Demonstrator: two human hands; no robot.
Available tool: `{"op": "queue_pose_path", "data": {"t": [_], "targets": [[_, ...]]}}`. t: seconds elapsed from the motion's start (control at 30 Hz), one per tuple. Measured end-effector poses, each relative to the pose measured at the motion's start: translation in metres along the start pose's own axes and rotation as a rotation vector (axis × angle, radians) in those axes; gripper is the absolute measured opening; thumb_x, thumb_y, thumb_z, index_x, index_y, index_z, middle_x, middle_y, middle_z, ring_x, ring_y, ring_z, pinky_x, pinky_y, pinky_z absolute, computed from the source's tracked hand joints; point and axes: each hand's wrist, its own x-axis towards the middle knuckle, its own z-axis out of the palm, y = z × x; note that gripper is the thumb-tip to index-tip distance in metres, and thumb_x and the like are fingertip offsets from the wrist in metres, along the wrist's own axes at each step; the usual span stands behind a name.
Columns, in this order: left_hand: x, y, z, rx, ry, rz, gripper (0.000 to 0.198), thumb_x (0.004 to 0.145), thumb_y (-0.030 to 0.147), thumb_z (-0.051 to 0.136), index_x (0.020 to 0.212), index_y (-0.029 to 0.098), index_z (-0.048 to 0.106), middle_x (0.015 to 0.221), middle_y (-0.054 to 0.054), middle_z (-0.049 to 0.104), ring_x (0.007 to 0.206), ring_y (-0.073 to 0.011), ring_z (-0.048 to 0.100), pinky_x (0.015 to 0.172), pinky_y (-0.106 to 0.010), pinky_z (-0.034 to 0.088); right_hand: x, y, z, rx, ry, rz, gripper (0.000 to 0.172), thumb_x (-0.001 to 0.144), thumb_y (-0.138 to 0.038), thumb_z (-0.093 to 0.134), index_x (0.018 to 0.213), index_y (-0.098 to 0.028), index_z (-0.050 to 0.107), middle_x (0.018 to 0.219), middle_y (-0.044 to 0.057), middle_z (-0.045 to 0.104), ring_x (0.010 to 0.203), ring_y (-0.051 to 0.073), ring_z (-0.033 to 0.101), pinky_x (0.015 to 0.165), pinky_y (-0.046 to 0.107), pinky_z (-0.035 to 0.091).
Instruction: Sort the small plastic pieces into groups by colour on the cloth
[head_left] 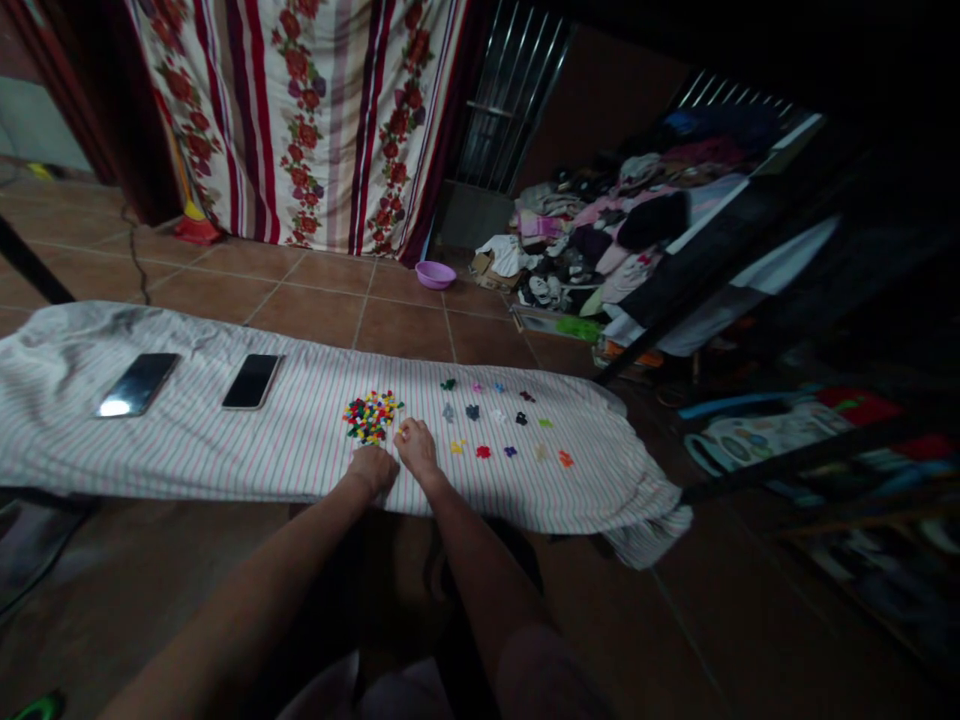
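A mixed pile of small coloured pieces (371,416), like beads, lies on the striped cloth (315,455). My left hand (373,468) rests just below the pile, its fingers curled in and their tips hidden. Close beside it, my right hand (416,445) is closed in a pinch at the pile's right edge, with a small yellow piece at its fingertips. To the right, little groups sorted by colour lie in rows, among them red pieces (483,452), orange pieces (565,458), dark green pieces (448,385) and black pieces (521,418).
Two dark-screened devices, a tablet or large phone (139,384) and a phone (253,382), lie on the cloth's left part. Beyond stand a floral curtain (304,130), a purple basin (435,275) on the tiled floor and a heap of clothes (600,225). Dark bars cross the right side.
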Motion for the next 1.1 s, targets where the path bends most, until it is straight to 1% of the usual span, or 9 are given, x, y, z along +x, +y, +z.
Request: {"op": "queue_pose_path", "data": {"t": [0.13, 0.27, 0.43, 0.67, 0.87, 0.97, 1.1], "targets": [[-0.001, 0.001, 0.000, 0.011, -0.005, 0.005, 0.023, 0.083, 0.022, 0.056, 0.098, 0.013, 0.072, 0.101, -0.021, 0.070, 0.100, -0.0288, 0.066, 0.082, -0.040, 0.053, -0.007, 0.003, -0.004, 0.030, 0.023, -0.004, 0.009, 0.078, -0.014, 0.052, 0.082, -0.020, 0.058, 0.081, 0.003, 0.059, 0.082, 0.017, 0.054, 0.073, 0.025, 0.040], [-0.001, 0.002, 0.000, 0.020, -0.016, -0.002, 0.024, 0.082, 0.024, 0.058, 0.099, 0.014, 0.072, 0.100, -0.021, 0.070, 0.100, -0.0289, 0.066, 0.081, -0.039, 0.053, -0.017, 0.006, -0.007, 0.046, 0.057, -0.005, 0.009, 0.076, -0.015, 0.051, 0.080, -0.021, 0.057, 0.078, 0.002, 0.059, 0.081, 0.017, 0.053, 0.072, 0.025, 0.040], [0.000, 0.002, 0.000, 0.027, -0.005, -0.021, 0.027, 0.085, 0.021, 0.050, 0.102, 0.013, 0.071, 0.103, -0.022, 0.070, 0.101, -0.0286, 0.066, 0.081, -0.039, 0.053, -0.031, 0.010, -0.011, 0.103, 0.053, -0.041, 0.013, 0.075, -0.013, 0.051, 0.082, -0.021, 0.058, 0.080, 0.002, 0.059, 0.081, 0.016, 0.055, 0.074, 0.025, 0.042], [-0.002, 0.004, -0.001, 0.026, -0.015, -0.027, 0.029, 0.085, 0.016, 0.047, 0.101, 0.013, 0.071, 0.104, -0.022, 0.069, 0.102, -0.0291, 0.066, 0.081, -0.040, 0.053, -0.042, 0.018, -0.014, 0.190, 0.026, -0.062, 0.020, 0.072, -0.009, 0.052, 0.085, -0.021, 0.061, 0.086, 0.002, 0.061, 0.079, 0.015, 0.058, 0.077, 0.025, 0.046], [-0.004, 0.004, -0.002, 0.015, -0.027, -0.022, 0.026, 0.082, 0.018, 0.053, 0.100, 0.014, 0.071, 0.106, -0.021, 0.069, 0.103, -0.0293, 0.065, 0.082, -0.040, 0.052, -0.047, 0.028, -0.015, 0.317, 0.043, -0.024, 0.019, 0.075, -0.012, 0.050, 0.088, -0.021, 0.063, 0.086, 0.001, 0.065, 0.076, 0.013, 0.061, 0.076, 0.025, 0.049], [-0.004, 0.003, -0.001, 0.009, -0.031, -0.023, 0.026, 0.083, 0.019, 0.053, 0.101, 0.015, 0.071, 0.107, -0.021, 0.069, 0.104, -0.0294, 0.065, 0.082, -0.040, 0.052, -0.050, 0.038, -0.022, 0.356, 0.076, -0.019, 0.023, 0.078, -0.015, 0.048, 0.093, -0.022, 0.063, 0.086, 0.001, 0.066, 0.075, 0.013, 0.062, 0.074, 0.025, 0.050], [-0.001, 0.003, 0.001, -0.004, -0.033, -0.030, 0.028, 0.084, 0.017, 0.050, 0.102, 0.014, 0.070, 0.106, -0.020, 0.069, 0.105, -0.0290, 0.065, 0.083, -0.040, 0.052, -0.045, 0.061, -0.046, 0.290, 0.172, -0.006, 0.027, 0.081, -0.015, 0.043, 0.097, -0.021, 0.064, 0.095, 0.003, 0.067, 0.082, 0.015, 0.063, 0.077, 0.027, 0.050]]}}
